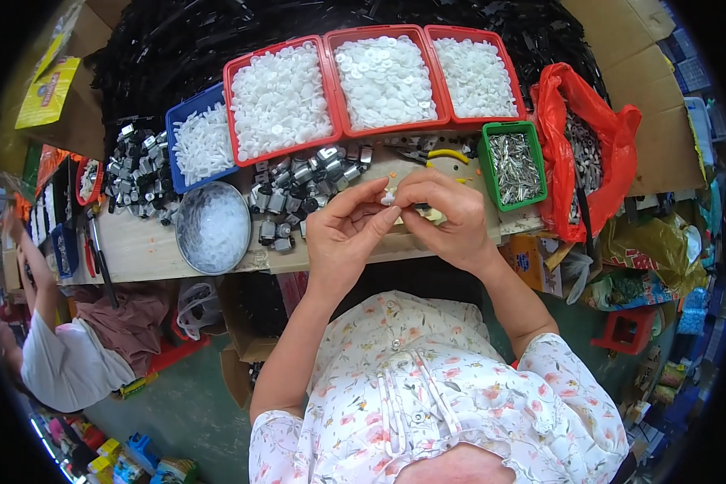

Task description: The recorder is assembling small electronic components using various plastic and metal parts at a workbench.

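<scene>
The small white piece [389, 197] sits at the fingertips, above the near edge of the counter [145, 252], and the likeliest trouble is a slip: so little of it is caught that a slight twist or uneven squeeze could shoot it out. It might then drop among the loose metal-and-black parts [302, 179] just left of the hands, or off the near edge onto the floor [177, 395]. Reaching farther right without care could also snag the yellow-handled pliers [448, 154] or knock the green bin [523, 201]. The left hand [340, 234] comes in from the near left, its thumb and forefinger pinching the piece. The right hand [453, 216] meets it from the right, wrist bent inward, fingers curled and almost touching the left ones; whether they grip anything, I cannot tell. Both elbows are bent, forearms angling inward.
</scene>
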Available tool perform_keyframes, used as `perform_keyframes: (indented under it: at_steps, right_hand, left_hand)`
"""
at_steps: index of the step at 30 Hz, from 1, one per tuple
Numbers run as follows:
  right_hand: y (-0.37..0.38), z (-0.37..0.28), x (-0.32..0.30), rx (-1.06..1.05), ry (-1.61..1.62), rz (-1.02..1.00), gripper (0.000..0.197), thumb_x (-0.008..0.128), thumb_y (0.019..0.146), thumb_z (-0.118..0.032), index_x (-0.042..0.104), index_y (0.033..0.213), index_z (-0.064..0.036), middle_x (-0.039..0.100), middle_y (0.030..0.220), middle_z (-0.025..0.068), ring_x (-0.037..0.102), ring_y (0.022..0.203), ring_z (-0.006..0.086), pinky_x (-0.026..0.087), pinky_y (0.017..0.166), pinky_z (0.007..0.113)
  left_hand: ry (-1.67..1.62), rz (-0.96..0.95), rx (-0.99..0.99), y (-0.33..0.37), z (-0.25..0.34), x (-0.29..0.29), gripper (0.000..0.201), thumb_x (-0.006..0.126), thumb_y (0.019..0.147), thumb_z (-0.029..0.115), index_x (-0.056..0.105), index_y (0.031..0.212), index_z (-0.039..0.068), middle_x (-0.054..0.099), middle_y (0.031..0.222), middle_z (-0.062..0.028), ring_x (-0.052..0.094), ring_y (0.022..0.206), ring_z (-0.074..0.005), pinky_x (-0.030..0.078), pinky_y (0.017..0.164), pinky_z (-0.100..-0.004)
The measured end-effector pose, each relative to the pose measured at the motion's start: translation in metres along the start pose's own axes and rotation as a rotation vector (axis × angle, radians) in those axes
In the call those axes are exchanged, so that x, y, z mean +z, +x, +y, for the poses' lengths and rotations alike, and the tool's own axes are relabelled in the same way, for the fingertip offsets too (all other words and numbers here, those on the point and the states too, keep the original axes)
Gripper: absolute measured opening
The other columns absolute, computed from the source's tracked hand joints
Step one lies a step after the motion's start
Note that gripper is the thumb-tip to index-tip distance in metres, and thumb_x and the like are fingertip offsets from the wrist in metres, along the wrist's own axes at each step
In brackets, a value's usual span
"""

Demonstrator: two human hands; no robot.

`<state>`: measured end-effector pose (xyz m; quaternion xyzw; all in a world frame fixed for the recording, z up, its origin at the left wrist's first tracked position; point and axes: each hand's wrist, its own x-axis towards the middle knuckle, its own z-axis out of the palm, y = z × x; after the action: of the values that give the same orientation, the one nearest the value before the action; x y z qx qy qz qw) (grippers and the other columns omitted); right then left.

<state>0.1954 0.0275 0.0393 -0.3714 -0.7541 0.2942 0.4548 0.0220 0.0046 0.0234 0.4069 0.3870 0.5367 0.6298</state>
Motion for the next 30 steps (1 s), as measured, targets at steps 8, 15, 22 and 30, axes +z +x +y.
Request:
perform_keyframes:
  at_steps: [8, 15, 22, 30]
  right_hand:
    - [-0.003, 0.002, -0.011, -0.045, 0.043, 0.007, 0.022, 0.073, 0.074, 0.010, 0.066, 0.093, 0.0020, 0.068, 0.093, 0.0134, 0.068, 0.082, 0.0242, 0.054, 0.072, 0.033]
    - [-0.007, -0.001, -0.007, 0.068, 0.045, 0.065, 0.019, 0.074, 0.076, 0.007, 0.068, 0.092, 0.0007, 0.067, 0.093, 0.0112, 0.066, 0.082, 0.0221, 0.052, 0.070, 0.031]
    - [-0.010, 0.011, -0.014, -0.023, -0.394, -0.137, 0.015, 0.070, 0.080, 0.001, 0.066, 0.093, -0.0015, 0.062, 0.093, 0.0113, 0.063, 0.084, 0.0292, 0.049, 0.073, 0.037]
    - [-0.015, 0.025, 0.003, 0.013, -0.475, -0.231, 0.013, 0.069, 0.081, -0.006, 0.062, 0.091, -0.0034, 0.055, 0.088, 0.0101, 0.059, 0.085, 0.0295, 0.045, 0.072, 0.040]
  left_hand:
    - [0.010, -0.051, -0.011, 0.004, -0.006, 0.000, 0.029, 0.073, 0.086, -0.004, 0.068, 0.115, -0.006, 0.071, 0.105, -0.0109, 0.068, 0.093, -0.0139, 0.056, 0.084, -0.0252]
    - [-0.038, -0.038, 0.046, 0.003, -0.012, 0.000, 0.029, 0.075, 0.084, -0.003, 0.069, 0.113, -0.005, 0.071, 0.106, -0.0092, 0.069, 0.093, -0.0142, 0.056, 0.082, -0.0254]
    - [0.920, 0.059, 0.565, 0.000, -0.007, -0.015, 0.039, 0.082, 0.072, 0.000, 0.071, 0.109, 0.003, 0.066, 0.105, -0.0105, 0.063, 0.098, -0.0251, 0.051, 0.080, -0.0350]
    - [1.248, -0.055, 0.772, -0.012, -0.037, -0.029, 0.031, 0.077, 0.074, 0.010, 0.070, 0.104, 0.005, 0.063, 0.113, -0.0107, 0.058, 0.107, -0.0290, 0.046, 0.088, -0.0415]
